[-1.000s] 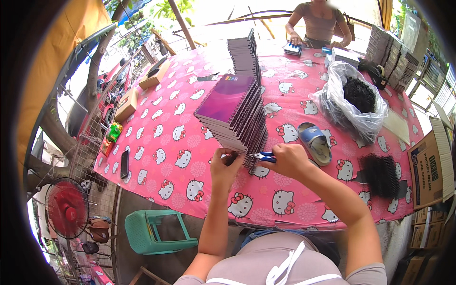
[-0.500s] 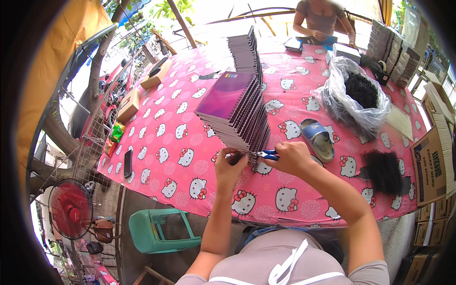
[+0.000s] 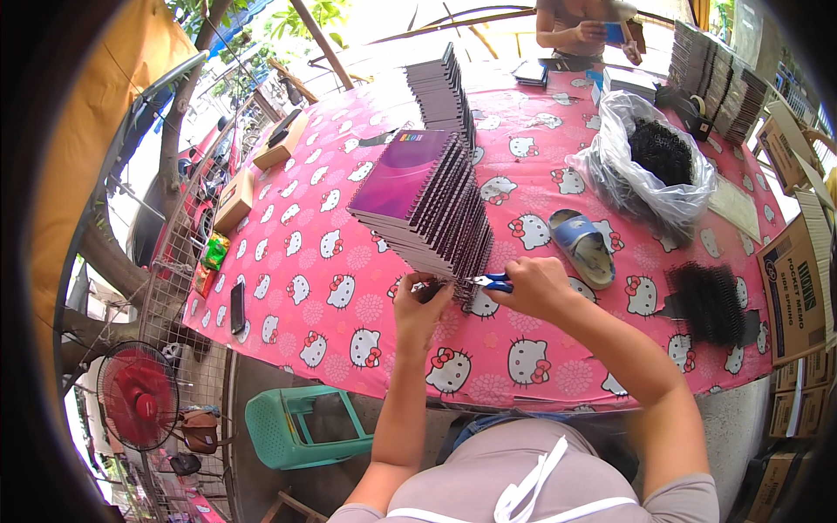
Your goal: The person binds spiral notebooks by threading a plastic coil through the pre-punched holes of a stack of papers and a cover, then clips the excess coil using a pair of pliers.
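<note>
A tall, leaning stack of spiral notebooks (image 3: pixel 410 179) with purple covers stands in front of me, its dark coils facing right. At its near lower end, my left hand (image 3: pixel 420 307) is closed, thumb and fingers pinching the bound edge of a spiral notebook; a dark patch shows within the curled fingers, too shaded to make out. My right hand (image 3: pixel 536 286) grips blue-handled pliers (image 3: pixel 495 281). Their metal jaws point left and meet the coil beside my left fingertips. Whether the jaws are closed on the wire is too small to tell.
A second notebook stack (image 3: pixel 440 91) rises behind. To the right lie a blue slipper (image 3: pixel 581 248), a plastic bag (image 3: pixel 610 179) of black coils, loose black coils (image 3: pixel 708 305) and cardboard boxes (image 3: pixel 798 288). A phone (image 3: pixel 238 308) lies left; a co-worker (image 3: pixel 580 35) is across the table.
My hands keep nearly the same grip at the coil, the pliers almost unmoved. The view has shifted slightly. Across the table, the co-worker has raised a blue item.
</note>
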A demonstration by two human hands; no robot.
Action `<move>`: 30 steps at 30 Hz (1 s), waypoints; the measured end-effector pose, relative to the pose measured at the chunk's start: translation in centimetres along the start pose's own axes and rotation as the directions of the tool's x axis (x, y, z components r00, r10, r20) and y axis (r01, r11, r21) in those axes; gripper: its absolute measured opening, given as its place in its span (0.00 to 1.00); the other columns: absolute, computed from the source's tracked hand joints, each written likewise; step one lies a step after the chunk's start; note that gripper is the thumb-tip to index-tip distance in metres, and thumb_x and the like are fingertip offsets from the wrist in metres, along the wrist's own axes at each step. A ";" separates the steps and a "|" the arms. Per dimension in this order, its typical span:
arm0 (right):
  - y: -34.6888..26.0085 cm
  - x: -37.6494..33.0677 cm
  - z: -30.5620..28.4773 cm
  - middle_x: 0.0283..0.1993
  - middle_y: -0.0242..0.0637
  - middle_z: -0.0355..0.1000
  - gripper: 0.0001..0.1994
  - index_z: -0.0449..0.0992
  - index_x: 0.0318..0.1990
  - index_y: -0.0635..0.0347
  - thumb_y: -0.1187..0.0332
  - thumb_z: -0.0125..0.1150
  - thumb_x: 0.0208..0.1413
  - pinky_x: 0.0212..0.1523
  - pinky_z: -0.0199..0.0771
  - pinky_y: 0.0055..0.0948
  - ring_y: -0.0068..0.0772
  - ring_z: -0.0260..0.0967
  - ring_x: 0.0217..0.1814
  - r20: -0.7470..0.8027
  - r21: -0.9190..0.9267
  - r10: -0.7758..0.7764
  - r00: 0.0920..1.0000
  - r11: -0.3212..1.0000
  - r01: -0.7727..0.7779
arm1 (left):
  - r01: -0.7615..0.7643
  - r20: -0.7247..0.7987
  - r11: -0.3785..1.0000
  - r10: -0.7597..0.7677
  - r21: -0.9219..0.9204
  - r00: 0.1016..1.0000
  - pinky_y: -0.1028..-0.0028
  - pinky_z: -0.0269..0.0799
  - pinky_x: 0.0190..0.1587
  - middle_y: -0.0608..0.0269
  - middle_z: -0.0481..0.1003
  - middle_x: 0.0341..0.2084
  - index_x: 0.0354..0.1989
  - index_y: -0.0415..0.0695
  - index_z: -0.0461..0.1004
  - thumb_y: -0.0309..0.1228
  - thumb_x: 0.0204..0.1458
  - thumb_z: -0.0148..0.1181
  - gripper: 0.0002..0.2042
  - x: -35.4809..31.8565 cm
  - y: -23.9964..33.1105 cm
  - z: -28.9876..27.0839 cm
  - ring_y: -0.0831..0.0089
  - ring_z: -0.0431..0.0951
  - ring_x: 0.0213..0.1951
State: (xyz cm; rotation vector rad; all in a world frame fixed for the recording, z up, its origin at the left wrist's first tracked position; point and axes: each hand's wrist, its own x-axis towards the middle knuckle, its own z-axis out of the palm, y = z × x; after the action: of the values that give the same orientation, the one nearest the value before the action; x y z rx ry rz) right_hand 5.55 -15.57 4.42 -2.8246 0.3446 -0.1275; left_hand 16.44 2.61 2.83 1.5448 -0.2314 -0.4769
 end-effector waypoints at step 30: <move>1.1 -0.5 1.1 0.30 0.39 0.73 0.29 0.75 0.28 0.61 0.38 0.62 0.44 0.37 0.71 0.37 0.40 0.73 0.35 -0.295 -0.154 -0.181 0.938 0.978 0.140 | -0.111 0.032 0.993 0.110 0.042 0.993 0.83 0.64 0.22 0.63 0.75 0.29 0.45 0.38 0.65 0.25 0.40 0.72 0.25 0.9 -2.9 0.5 0.81 0.72 0.25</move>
State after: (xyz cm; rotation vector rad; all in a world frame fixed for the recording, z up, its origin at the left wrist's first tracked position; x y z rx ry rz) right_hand 4.96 -16.20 2.99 -2.9599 0.1915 -0.6079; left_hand 16.56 1.93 -0.20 1.5587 -0.3509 -0.4100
